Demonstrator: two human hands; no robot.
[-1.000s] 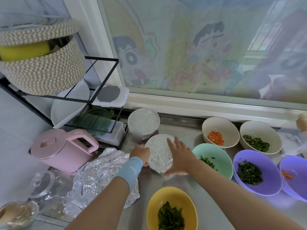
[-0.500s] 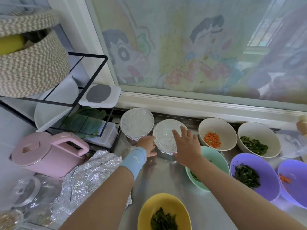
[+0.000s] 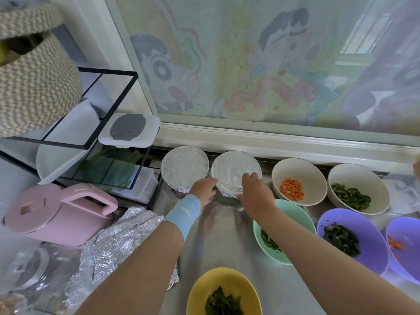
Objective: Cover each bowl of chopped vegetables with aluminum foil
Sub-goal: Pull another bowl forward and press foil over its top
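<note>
Two foil-covered bowls stand side by side at the back of the steel counter: the left covered bowl and the right covered bowl. My left hand, with a blue wristband, holds the right covered bowl's near left side. My right hand grips its near right rim, fingers curled over the foil. Uncovered bowls sit around: a beige bowl with carrot, a beige bowl with greens, a mint bowl, two purple bowls and a yellow bowl. A crumpled sheet of foil lies at the left.
A pink kettle and a glass lid sit at the left. A black wire rack holds a woven basket, a white plate and a white box. The window sill runs behind the bowls.
Both hands carried the foil-covered bowl away from me to the back of the counter, beside the other covered bowl. My right hand's fingers went from spread on top to curled on the rim.
</note>
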